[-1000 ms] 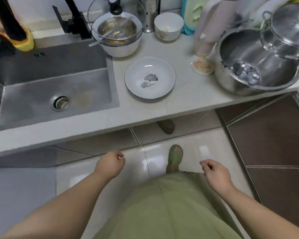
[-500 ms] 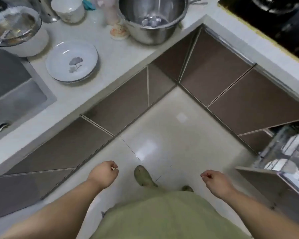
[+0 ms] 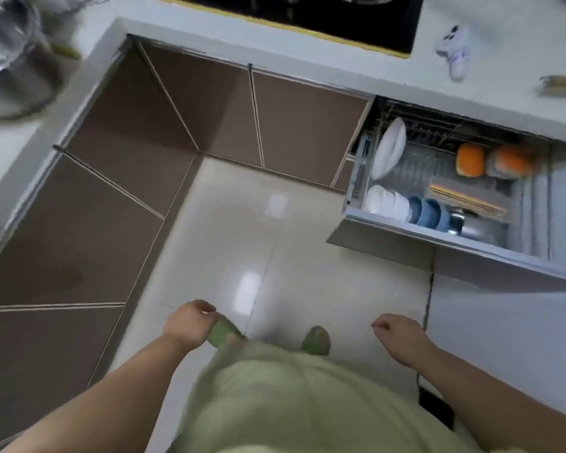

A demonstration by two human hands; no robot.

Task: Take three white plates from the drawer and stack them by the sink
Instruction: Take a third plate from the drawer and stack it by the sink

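Observation:
The drawer [image 3: 386,237] stands pulled out under the counter at the right. A white plate [image 3: 389,148] stands on edge in its wire rack, at the drawer's left end. White bowls [image 3: 388,201] and blue bowls [image 3: 428,213] sit in a row nearer the drawer front. My left hand [image 3: 190,323] hangs low over the floor with fingers loosely curled, holding nothing. My right hand [image 3: 397,335] is also low, curled and empty, well short of the drawer. The sink and the plate beside it are out of view.
Brown cabinet doors [image 3: 209,119] line the corner ahead and to the left. A black cooktop [image 3: 324,18] sits on the counter above the drawer. Orange bowls [image 3: 471,160] and chopsticks [image 3: 464,197] are in the drawer. A steel pot [image 3: 7,50] shows blurred at top left. My green slippers [image 3: 316,338] are on the tiled floor.
The view has swung right from the sink toward the open drawer. The sink and patterned plate have left the view. Both hands stayed low and empty.

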